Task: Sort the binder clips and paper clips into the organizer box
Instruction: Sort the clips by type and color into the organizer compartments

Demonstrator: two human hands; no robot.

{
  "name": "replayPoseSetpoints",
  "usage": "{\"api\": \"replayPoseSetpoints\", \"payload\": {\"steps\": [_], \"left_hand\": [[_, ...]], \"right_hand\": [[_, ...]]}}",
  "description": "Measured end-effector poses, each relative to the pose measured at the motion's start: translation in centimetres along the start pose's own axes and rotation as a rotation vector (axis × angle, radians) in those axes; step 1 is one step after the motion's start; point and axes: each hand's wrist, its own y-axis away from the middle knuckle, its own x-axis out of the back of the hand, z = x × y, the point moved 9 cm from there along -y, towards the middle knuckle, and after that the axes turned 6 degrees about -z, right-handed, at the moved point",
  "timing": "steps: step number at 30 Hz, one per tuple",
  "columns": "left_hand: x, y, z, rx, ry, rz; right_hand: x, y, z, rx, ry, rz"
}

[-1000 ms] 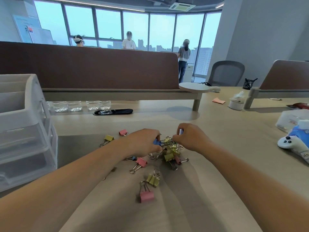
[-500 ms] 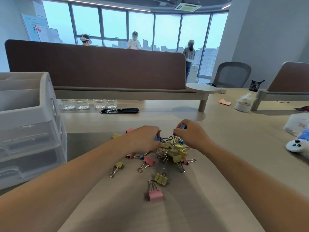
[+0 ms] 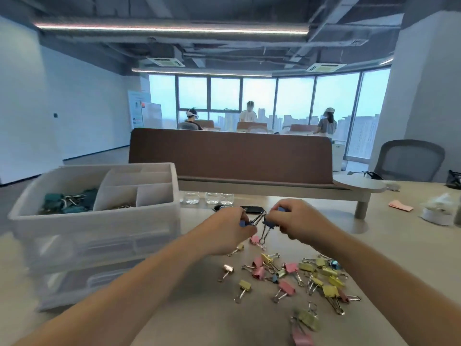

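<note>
**Two blue clips hooked together in mid-air, box off to the left**

The left hand [image 3: 224, 232] and the right hand [image 3: 300, 226] are raised side by side above the counter [image 3: 199, 320], almost touching. Each pinches a small clip between thumb and curled fingers. The left blue clip [image 3: 243, 223] points its wire handles across at the other hand. The right blue clip [image 3: 269, 224] lets its handles hang straight down. From where I stand the wires look crossed in the gap between the hands, so I would guess the two are snagged and being worked apart, though the blur keeps me from being certain.

Below the hands and nearer the person's body, mostly under the right forearm, lie the loose binder clips [image 3: 299, 273], pink and yellow, scattered with handles pointing every way.

The organizer box [image 3: 94, 217] stands just beside the left forearm, on its outer side, with its open top about level with the hands. Its big compartment holds teal binder clips [image 3: 67, 198]. A smaller one next to it holds something grey and metallic, too small to name.

The box lies leftward, so the left hand is plainly the nearer one for the drop, while the right hand would have to cross over it
</note>
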Motion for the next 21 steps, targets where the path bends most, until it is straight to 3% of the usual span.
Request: {"api": "replayPoseSetpoints", "payload": {"steps": [5,14,21], "left_hand": [[7.4,3.3,-2.9,0.056,-0.054,0.105],[18.7,4.6,-9.8,0.124,-0.168,0.285],[21.3,2.1,-16.2,0.201,-0.194,0.191]], "right_hand": [[-2.5,-1.8,-8.0,0.111,-0.097,-0.081],[-7.1,-9.4,-18.8,0.202,-0.225,-0.054],[-11.5,-15.6,-21.7,0.178,-0.011,-0.099]]}}
